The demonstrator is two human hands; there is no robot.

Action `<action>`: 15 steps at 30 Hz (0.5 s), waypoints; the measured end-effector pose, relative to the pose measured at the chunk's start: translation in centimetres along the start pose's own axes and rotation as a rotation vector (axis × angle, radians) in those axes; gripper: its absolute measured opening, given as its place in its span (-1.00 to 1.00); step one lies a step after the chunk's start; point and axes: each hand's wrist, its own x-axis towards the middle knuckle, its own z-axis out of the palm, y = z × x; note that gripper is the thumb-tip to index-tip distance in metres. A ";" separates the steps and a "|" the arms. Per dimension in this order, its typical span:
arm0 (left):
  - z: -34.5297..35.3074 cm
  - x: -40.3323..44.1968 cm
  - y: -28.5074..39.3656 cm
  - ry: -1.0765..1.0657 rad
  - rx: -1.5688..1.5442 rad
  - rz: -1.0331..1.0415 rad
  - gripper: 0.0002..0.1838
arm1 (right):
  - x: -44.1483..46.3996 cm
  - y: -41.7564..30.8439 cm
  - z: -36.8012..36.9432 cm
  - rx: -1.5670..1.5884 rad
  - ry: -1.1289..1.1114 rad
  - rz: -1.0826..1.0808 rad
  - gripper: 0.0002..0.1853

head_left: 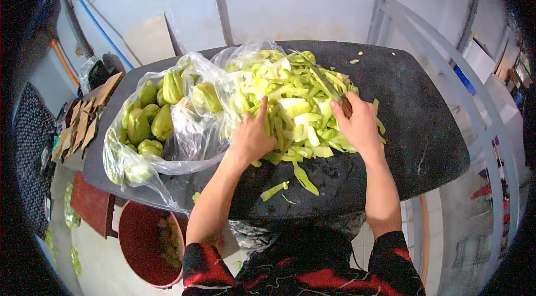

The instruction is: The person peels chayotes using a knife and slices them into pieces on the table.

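A large heap of pale green peelings and cut pieces [296,106] lies on the dark table [430,123]. My right hand [357,123] is closed around the handle of a knife [322,79], whose blade points up and left over the heap. At the heap's left side is my left hand [254,135], index finger stretched out; its other fingers are partly hidden, and nothing shows held in it. Left of it, a clear plastic bag [192,142] stands open with several whole green chayotes [162,123] inside.
Below the table's left edge stands a dark red bin [134,240] with scraps inside. Cardboard pieces [89,123] are at the far left, a grey metal railing [474,100] at the right. Loose peel strips [304,178] lie near the front edge.
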 end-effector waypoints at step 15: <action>-2.4 4.2 -1.0 -0.056 -2.170 -0.323 -0.57 | -3.2 -3.8 3.2 0.313 0.007 -0.205 -0.78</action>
